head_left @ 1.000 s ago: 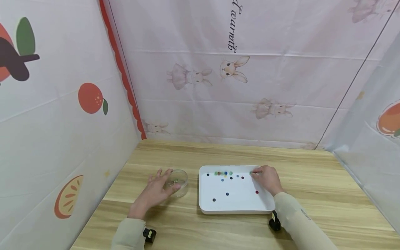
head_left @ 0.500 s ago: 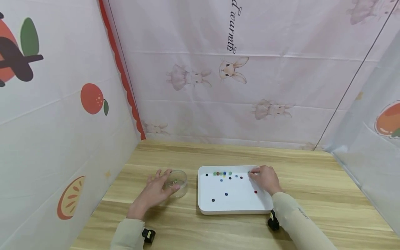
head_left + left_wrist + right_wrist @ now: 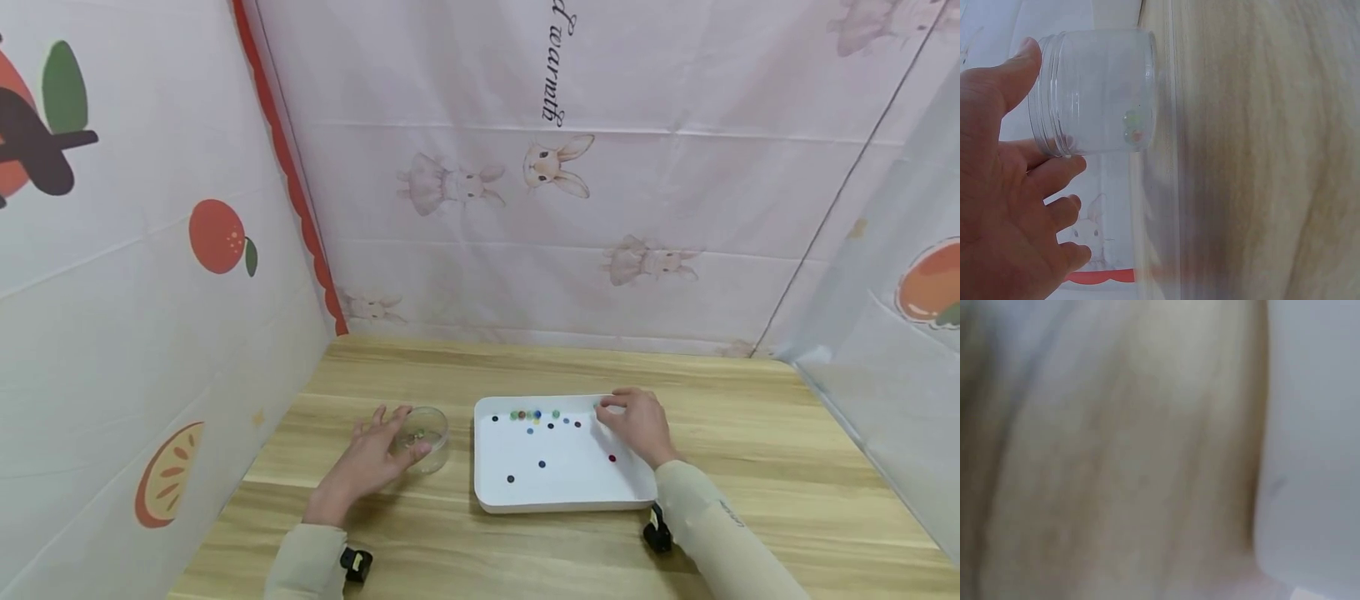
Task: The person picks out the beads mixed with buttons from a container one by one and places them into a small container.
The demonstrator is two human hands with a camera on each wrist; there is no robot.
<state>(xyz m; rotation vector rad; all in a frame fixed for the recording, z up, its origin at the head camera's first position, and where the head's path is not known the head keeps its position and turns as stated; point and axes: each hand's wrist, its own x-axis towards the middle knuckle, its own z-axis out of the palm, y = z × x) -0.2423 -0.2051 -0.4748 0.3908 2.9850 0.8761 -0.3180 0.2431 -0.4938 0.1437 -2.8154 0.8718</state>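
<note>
My left hand (image 3: 372,457) grips a clear jar (image 3: 441,442) by its rim, thumb on one side and fingers on the other. In the left wrist view, a few glass marbles (image 3: 1132,127) lie at the bottom of this upright jar. My right hand (image 3: 639,425) is over the far right corner of a white tray (image 3: 577,487), thumb and index finger pinching a small greenish marble (image 3: 597,406), mostly hidden by the fingertips. Along the tray's far wall sit several glass marbles (image 3: 522,415). Small dark, blue and red round pieces (image 3: 542,464) are scattered over its floor.
Both stand on a wood-grain table (image 3: 465,558), the jar left of the tray with a strip of tabletop between. Printed cloth walls (image 3: 480,275) close off the back and sides. The right wrist view is blurred, showing tabletop and the tray's outer wall (image 3: 1310,456).
My right hand has risen slightly at the tray's far right corner, its fingertips together. The left hand and jar hold their place.
</note>
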